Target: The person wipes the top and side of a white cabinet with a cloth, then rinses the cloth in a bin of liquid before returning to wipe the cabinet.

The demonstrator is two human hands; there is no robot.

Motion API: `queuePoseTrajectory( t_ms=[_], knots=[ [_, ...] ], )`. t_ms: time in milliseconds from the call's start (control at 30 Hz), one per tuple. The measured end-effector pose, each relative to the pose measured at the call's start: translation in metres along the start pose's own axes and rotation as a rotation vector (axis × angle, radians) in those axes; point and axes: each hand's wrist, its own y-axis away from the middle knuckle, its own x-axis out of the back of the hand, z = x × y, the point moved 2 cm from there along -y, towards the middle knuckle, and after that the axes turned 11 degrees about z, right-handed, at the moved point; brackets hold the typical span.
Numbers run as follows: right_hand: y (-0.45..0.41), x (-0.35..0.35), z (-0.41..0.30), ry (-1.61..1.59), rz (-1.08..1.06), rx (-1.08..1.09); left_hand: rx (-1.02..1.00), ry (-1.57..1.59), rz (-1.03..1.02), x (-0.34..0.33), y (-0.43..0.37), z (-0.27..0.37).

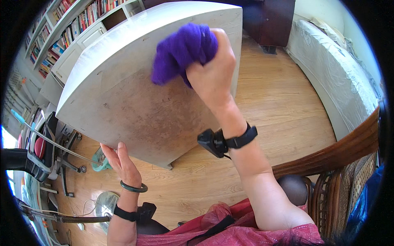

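Bunched in my right hand (212, 70) is a purple cloth (184, 52), raised over the upper right part of a large white cabinet or box-like piece of furniture (86, 107). Whether the cloth touches the surface cannot be told. That broad face carries brown, blotchy stains (160, 113) across its middle and lower part. At the lower left edge of this piece, my left hand (123, 163) rests with its fingertips against the rim, thumb apart. A dark bangle (134, 187) circles the left wrist, and both forearms wear black strapped devices.
Bookshelves (64, 33) line the upper left. An office chair (46, 147), a thin pole (61, 143) and a teal basket (100, 160) stand at left. A round glassy base (106, 206) is lower left. A covered bed (332, 73) and a wooden chair (326, 153) are right, on wooden flooring (271, 92).
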Motion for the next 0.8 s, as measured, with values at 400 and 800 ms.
queuePoseTrajectory(
  t_ms=[400, 800],
  knots=[
    [0.178, 0.066, 0.046, 0.108, -0.375, -0.214, -0.015, 0.078, 0.03, -0.007, -0.002, -0.002],
    [-0.004, -0.009, -0.001, 0.105, 0.133, 0.038, -0.023, 0.117, -0.071, 0.007, 0.003, -0.02]
  ],
)
